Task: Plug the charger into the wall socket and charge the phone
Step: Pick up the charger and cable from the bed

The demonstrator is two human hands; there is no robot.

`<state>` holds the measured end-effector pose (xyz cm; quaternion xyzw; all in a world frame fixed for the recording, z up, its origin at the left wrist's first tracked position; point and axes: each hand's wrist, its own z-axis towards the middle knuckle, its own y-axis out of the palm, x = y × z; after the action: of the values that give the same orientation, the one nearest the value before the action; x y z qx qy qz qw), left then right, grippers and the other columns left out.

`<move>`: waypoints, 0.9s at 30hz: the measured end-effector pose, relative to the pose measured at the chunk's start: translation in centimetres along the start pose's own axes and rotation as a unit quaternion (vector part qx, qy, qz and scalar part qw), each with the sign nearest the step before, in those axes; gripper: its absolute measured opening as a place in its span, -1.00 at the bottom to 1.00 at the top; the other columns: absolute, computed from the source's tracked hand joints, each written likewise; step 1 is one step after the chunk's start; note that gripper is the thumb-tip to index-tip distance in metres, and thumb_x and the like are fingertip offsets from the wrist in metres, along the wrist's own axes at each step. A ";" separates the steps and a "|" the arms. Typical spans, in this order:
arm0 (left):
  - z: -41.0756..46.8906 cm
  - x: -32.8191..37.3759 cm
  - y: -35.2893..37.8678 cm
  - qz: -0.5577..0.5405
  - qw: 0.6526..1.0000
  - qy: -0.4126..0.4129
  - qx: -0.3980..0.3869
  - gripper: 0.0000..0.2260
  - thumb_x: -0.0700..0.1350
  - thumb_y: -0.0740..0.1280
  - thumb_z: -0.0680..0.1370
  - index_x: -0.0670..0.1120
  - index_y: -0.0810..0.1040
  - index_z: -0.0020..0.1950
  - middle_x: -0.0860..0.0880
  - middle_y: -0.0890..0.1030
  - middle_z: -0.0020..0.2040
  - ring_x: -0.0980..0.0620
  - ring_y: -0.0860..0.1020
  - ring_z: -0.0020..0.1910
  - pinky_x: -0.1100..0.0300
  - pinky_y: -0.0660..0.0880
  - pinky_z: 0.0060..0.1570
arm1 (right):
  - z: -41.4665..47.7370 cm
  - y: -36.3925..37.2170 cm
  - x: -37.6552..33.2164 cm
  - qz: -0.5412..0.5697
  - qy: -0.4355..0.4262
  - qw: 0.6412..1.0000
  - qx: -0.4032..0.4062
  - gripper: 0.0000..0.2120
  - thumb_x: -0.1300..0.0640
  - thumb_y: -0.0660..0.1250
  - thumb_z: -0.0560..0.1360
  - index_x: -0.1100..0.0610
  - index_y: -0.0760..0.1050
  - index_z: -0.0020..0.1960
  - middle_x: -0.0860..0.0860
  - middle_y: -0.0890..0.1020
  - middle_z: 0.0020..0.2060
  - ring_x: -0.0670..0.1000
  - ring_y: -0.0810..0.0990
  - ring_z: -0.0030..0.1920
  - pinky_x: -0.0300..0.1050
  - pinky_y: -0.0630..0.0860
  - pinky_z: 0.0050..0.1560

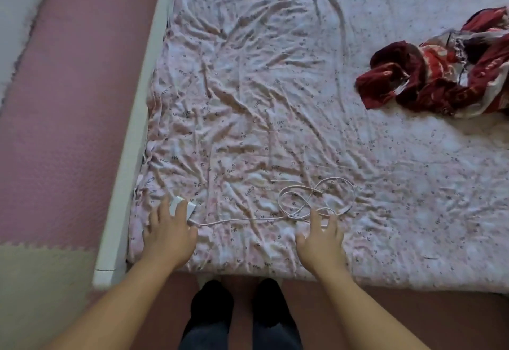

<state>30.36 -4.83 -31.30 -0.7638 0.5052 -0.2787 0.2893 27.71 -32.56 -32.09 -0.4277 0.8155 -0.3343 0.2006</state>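
A white charger block (184, 207) lies on the bed near its left front corner. My left hand (169, 232) rests over it with fingers spread, fingertips touching the block. Its thin pale cable (316, 201) runs right across the sheet and ends in loose loops. My right hand (321, 238) is open with its fingertips at the near side of those loops. I cannot see a phone or a wall socket.
The bed (261, 102) has a wrinkled pink floral sheet and a white frame rail (132, 157) along its left side. A crumpled red cloth (438, 80) lies at the right. Pink and beige foam floor mats (60, 129) lie to the left. My dark-socked feet (237, 305) stand at the bed's front edge.
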 end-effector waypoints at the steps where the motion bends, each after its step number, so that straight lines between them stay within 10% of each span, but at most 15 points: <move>1: 1.2 -0.2 1.4 0.002 1.000 -0.006 -0.001 -0.43 0.02 0.21 0.56 0.00 0.11 0.54 -0.15 -0.02 0.58 -0.22 -0.01 0.53 -0.21 0.14 0.45 | 1.3 1.3 0.4 0.000 0.005 1.000 -0.003 -0.35 -0.07 0.13 0.57 -0.09 -0.11 0.56 0.14 -0.16 0.56 0.25 -0.13 0.54 0.32 0.23 0.39; 20: 10.9 0.0 11.5 -0.175 0.963 -0.175 0.102 -0.47 -0.02 0.24 0.56 0.05 0.19 0.52 -0.14 -0.14 0.57 -0.25 -0.04 0.50 -0.19 0.19 0.40 | 11.1 12.3 1.4 0.076 0.066 0.993 0.067 -0.40 -0.28 0.01 0.56 -0.22 -0.07 0.54 0.22 -0.09 0.54 0.27 -0.01 0.50 0.30 0.26 0.33; 27: 12.0 0.8 12.2 -0.283 0.908 -0.259 0.167 -0.33 -0.10 0.30 0.50 0.11 0.06 0.53 -0.20 -0.03 0.53 -0.30 0.10 0.43 -0.12 0.33 0.31 | 12.9 10.9 0.2 0.294 0.214 0.926 0.101 -0.33 -0.16 0.15 0.56 -0.18 -0.13 0.55 0.31 0.03 0.45 0.35 0.25 0.32 0.21 0.35 0.30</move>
<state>31.80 -7.57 -48.14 -0.8606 0.1211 -0.2212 0.4426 29.29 -33.07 -48.90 -0.0642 0.8904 -0.4243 0.1522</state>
